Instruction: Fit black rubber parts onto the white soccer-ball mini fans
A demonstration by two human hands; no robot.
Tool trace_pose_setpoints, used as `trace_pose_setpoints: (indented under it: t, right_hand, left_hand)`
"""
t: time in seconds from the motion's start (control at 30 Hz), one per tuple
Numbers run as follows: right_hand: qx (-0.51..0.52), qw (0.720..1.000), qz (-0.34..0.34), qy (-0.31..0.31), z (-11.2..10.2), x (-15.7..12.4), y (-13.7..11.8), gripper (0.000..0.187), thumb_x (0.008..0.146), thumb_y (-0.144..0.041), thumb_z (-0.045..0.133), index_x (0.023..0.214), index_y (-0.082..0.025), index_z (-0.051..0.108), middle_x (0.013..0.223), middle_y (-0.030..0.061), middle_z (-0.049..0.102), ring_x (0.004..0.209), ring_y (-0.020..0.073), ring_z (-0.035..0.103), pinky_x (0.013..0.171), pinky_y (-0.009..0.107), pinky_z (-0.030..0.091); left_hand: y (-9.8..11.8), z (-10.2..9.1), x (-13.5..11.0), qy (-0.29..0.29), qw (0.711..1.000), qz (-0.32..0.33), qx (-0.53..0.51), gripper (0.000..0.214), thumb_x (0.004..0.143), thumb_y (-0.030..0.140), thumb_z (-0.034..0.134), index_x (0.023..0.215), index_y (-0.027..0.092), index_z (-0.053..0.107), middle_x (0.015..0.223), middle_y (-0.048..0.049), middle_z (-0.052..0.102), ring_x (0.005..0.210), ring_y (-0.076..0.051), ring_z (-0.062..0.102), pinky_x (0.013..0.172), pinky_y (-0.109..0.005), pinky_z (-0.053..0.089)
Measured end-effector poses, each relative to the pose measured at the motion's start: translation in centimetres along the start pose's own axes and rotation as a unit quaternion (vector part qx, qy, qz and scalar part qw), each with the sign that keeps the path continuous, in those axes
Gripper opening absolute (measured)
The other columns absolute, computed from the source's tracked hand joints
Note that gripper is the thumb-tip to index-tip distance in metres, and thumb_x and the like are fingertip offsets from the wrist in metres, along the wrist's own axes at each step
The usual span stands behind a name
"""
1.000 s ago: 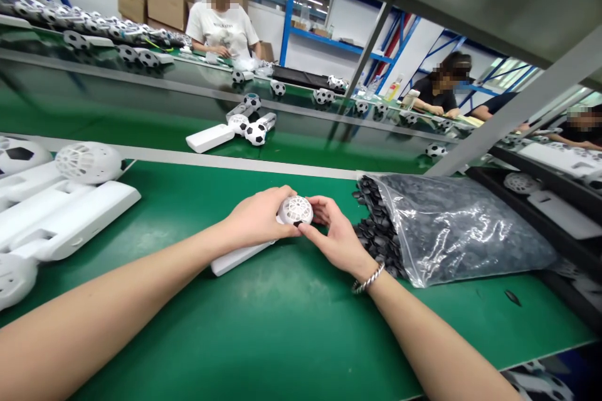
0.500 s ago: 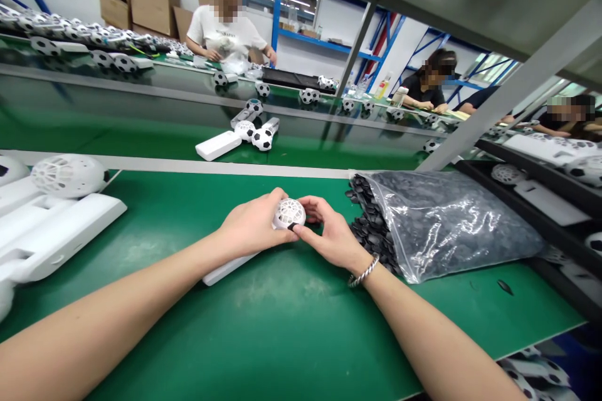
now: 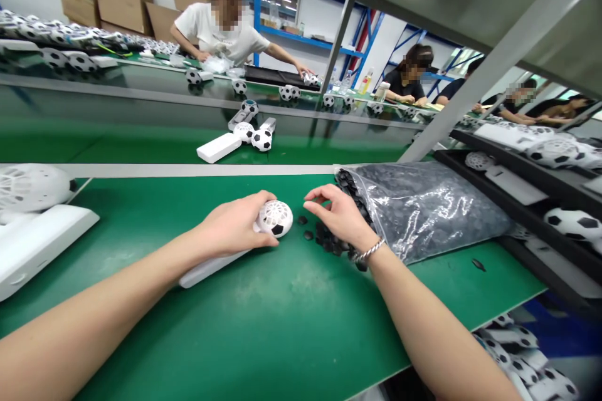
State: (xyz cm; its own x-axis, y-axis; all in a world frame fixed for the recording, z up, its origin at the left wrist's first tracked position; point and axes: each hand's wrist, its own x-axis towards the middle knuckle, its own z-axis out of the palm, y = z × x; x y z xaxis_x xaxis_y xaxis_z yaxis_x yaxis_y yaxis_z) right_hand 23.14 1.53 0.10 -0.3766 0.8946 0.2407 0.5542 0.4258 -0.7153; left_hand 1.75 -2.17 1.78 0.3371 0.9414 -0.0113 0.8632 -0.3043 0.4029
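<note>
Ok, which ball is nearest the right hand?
The white holey ball in the left hand, with a black patch showing. All the other balls lie farther away, and none is in those hands.

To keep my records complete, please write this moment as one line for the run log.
left hand: holds white lattice ball on white handle | right hand: open over black pieces | beside: plastic bag
</note>
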Motion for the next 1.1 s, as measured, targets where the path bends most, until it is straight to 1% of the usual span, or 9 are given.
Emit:
trace_pose_setpoints:
  t: [0.13, 0.23, 0.33, 0.5, 0.63, 0.77, 0.9, 1.0, 1.1]
  right_hand:
    - [-0.153, 0.987, 0.021, -0.039, -0.9, -0.1, 0.5, 0.009, 0.070, -0.028, 0.066, 0.073, -0.020, 0.063, 0.077, 0.0011, 0.055, 0.071, 0.0135, 0.052, 0.068, 0.027, 0.042]
    - [-0.186, 0.981, 0.019, -0.059, 0.1, -0.3, 0.4, 0.015, 0.070, -0.030, 0.067, 0.081, -0.021, 0.063, 0.081, 0.0022, 0.055, 0.075, 0.0144, 0.052, 0.068, 0.027, 0.041]
    - [-0.190, 0.980, 0.022, -0.055, 1.0, -0.3, 0.3, 0.008, 0.072, -0.024, 0.064, 0.077, -0.020, 0.061, 0.079, 0.0021, 0.055, 0.075, 0.0141, 0.052, 0.067, 0.026, 0.040]
    - [-0.058, 0.995, 0.022, -0.082, 0.6, -0.3, -0.2, 0.006, 0.074, -0.019, 0.060, 0.072, -0.019, 0.054, 0.066, -0.0030, 0.056, 0.059, 0.0099, 0.051, 0.057, 0.022, 0.039]
    - [0.056, 0.994, -0.041, -0.080, 0.0, -0.7, -1.5, 0.006, 0.077, -0.025, 0.059, 0.078, -0.019, 0.058, 0.074, -0.0021, 0.060, 0.064, 0.0101, 0.053, 0.060, 0.022, 0.042]
    - [0.062, 0.989, -0.103, -0.088, 0.1, -1.1, -2.5, 0.009, 0.081, -0.020, 0.054, 0.084, -0.021, 0.062, 0.082, -0.0002, 0.062, 0.077, 0.0124, 0.056, 0.072, 0.026, 0.044]
    - [0.084, 0.986, -0.120, -0.085, 0.9, -1.4, -2.5, 0.009, 0.079, -0.019, 0.057, 0.084, -0.022, 0.064, 0.082, 0.0002, 0.059, 0.081, 0.0129, 0.055, 0.076, 0.027, 0.044]
    - [0.099, 0.987, -0.103, -0.066, 1.8, -1.4, -2.3, 0.002, 0.077, -0.020, 0.060, 0.077, -0.021, 0.062, 0.078, -0.0004, 0.056, 0.078, 0.0124, 0.053, 0.073, 0.027, 0.044]
    - [0.096, 0.990, -0.094, -0.032, 2.3, -1.4, -2.1, 0.005, 0.075, -0.021, 0.063, 0.074, -0.020, 0.058, 0.082, 0.0005, 0.053, 0.083, 0.0136, 0.052, 0.074, 0.028, 0.044]
  left_hand:
    - [-1.0, 0.1, -0.1, 0.028, 0.998, 0.032, 0.048, 0.058, 0.068, 0.027, 0.054, 0.124, 0.029, 0.036, 0.119, -0.0016, 0.049, 0.097, -0.024, 0.053, 0.073, -0.030, 0.043]
    - [-1.2, 0.3, -0.2, 0.036, 0.995, 0.051, 0.079, 0.065, 0.071, 0.012, 0.043, 0.130, 0.034, 0.029, 0.118, -0.0017, 0.046, 0.090, -0.022, 0.054, 0.074, -0.031, 0.042]
    - [-1.3, 0.6, 0.0, 0.045, 0.993, 0.063, 0.094, 0.067, 0.071, 0.007, 0.039, 0.132, 0.035, 0.029, 0.112, -0.0030, 0.049, 0.087, -0.022, 0.053, 0.077, -0.034, 0.040]
    - [-1.8, 1.0, 0.6, 0.061, 0.988, 0.114, 0.089, 0.069, 0.069, 0.002, 0.036, 0.132, 0.029, 0.031, 0.112, -0.0033, 0.054, 0.104, -0.022, 0.047, 0.092, -0.043, 0.030]
    - [-2.0, 1.3, 0.6, 0.056, 0.988, 0.126, 0.067, 0.069, 0.069, 0.001, 0.034, 0.131, 0.030, 0.030, 0.119, -0.0015, 0.052, 0.112, -0.020, 0.043, 0.099, -0.048, 0.022]
    - [-1.9, 1.0, 0.4, 0.037, 0.991, 0.120, 0.046, 0.067, 0.070, 0.007, 0.040, 0.132, 0.031, 0.030, 0.123, -0.0012, 0.050, 0.119, -0.021, 0.037, 0.103, -0.049, 0.018]
    - [-1.5, 0.6, 0.3, 0.007, 0.994, 0.109, 0.016, 0.075, 0.066, 0.039, 0.061, 0.133, 0.027, 0.030, 0.129, -0.0050, 0.046, 0.124, -0.029, 0.031, 0.104, -0.052, 0.013]
    - [-1.1, 0.8, 0.3, 0.025, 0.996, 0.087, -0.005, 0.080, 0.063, 0.060, 0.058, 0.131, 0.024, 0.035, 0.129, -0.0075, 0.046, 0.123, -0.030, 0.032, 0.103, -0.054, 0.012]
    - [-0.7, 1.1, 0.3, 0.048, 0.996, 0.070, -0.015, 0.073, 0.066, 0.065, 0.053, 0.126, 0.024, 0.042, 0.126, -0.0077, 0.049, 0.121, -0.029, 0.035, 0.104, -0.054, 0.012]
